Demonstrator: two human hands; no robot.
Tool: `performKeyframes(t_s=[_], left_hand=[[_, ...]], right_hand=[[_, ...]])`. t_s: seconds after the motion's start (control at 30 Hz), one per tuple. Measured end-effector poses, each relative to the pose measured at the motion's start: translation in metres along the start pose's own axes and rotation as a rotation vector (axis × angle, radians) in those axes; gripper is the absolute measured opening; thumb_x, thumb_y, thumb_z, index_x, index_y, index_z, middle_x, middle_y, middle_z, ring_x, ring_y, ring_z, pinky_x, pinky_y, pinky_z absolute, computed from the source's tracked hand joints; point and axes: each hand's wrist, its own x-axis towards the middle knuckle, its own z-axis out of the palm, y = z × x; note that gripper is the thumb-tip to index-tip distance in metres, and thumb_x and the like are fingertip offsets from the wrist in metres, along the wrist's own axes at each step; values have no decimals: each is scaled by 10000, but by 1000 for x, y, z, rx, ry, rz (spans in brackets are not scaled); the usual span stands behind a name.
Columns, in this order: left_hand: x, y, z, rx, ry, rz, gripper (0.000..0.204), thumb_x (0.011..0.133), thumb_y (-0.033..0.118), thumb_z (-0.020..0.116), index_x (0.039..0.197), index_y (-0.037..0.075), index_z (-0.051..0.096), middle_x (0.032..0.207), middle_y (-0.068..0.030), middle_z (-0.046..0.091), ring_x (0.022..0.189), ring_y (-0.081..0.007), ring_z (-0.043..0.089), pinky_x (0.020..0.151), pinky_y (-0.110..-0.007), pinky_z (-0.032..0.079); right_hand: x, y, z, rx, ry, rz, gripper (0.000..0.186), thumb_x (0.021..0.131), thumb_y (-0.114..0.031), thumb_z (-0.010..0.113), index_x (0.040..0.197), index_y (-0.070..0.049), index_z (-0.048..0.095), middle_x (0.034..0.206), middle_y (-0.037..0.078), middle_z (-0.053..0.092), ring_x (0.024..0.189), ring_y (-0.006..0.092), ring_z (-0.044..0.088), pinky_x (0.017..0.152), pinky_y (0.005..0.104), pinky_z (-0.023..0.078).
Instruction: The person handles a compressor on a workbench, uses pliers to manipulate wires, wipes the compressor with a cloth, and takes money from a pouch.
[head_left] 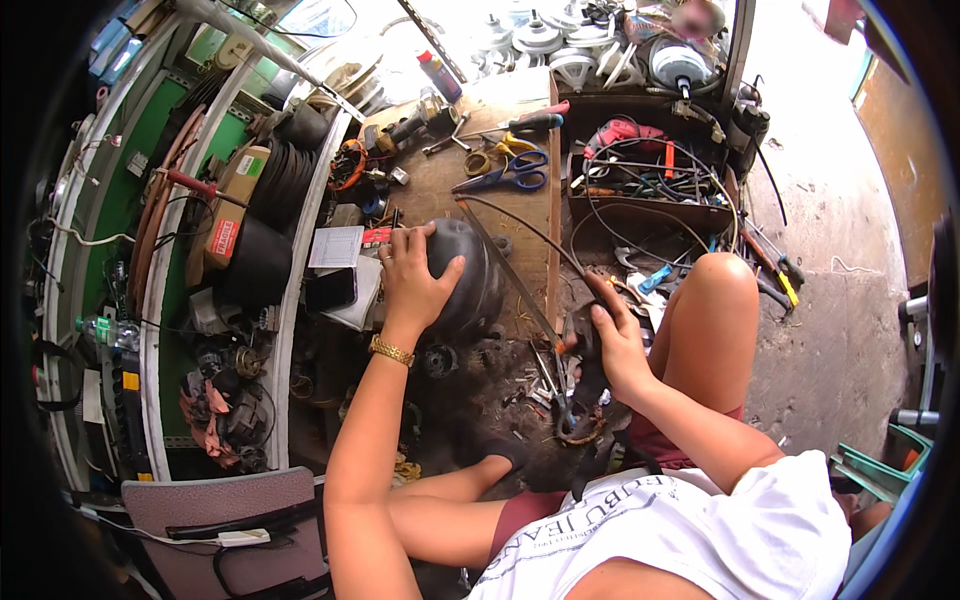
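My left hand [412, 278] rests on a dark, rounded metal housing [468, 262], its fingers and thumb spread over the top. The housing sits at the near edge of the wooden workbench [520, 110]. In my right hand [620, 345] is a hacksaw [514, 276], held by its handle. Its bowed frame and straight blade reach up and left, with the far end beside the housing's upper right. Whether the blade touches the housing I cannot tell. Blue-handled scissors [515, 172] lie just beyond the saw's far end.
Loose tools fill an open metal toolbox [650, 190] at right. A phone [331, 290] and papers lie left of the housing. Farther back are a spray can [438, 76] and a screwdriver [540, 121]. Crowded shelves [290, 330] stand left, with a chair [225, 500] nearby. Debris litters the floor.
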Motion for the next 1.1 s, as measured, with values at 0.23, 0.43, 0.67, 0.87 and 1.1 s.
performKeyframes(t_s=[0.23,0.43,0.67,0.87,1.1], left_hand=[[13,1,-3,-3,13,14,583,794,384,741,1261,92,551,1228,-151,504,1126,-424,467,974,-531,419],[2,-7,-1,-1,9,-4,596,789,386,745,1275,99,555,1212,-150,516,1131,-415,469,987,-515,405],[9,12,-5,7,3,-70,585,790,408,747,1275,137,563,1238,-134,513,1139,-420,475,960,-533,435],[4,8,-3,-73,-15,-159,640,826,467,707,1338,117,550,1373,-165,505,1275,-413,462,1060,-493,393],[18,19,-10,-142,-123,-118,697,829,495,706,1364,86,528,1337,-149,552,1249,-367,521,1047,-466,416]], right_hand=[[114,2,59,147,14,-88,424,1018,-89,470,1440,-45,476,837,70,602,611,140,628,597,296,538],[4,10,-5,21,8,-61,461,1004,-57,448,1459,9,451,1425,151,541,1286,200,523,1081,332,403],[144,24,27,31,-92,-83,488,1054,-204,447,1530,-162,344,849,117,642,690,228,677,508,332,534],[18,-4,-29,35,-93,100,499,1062,-187,403,1549,-200,296,837,115,649,719,250,712,442,301,539],[126,38,-20,-148,-119,-276,433,1066,-248,420,1492,-233,341,974,104,634,707,210,662,503,349,552]])
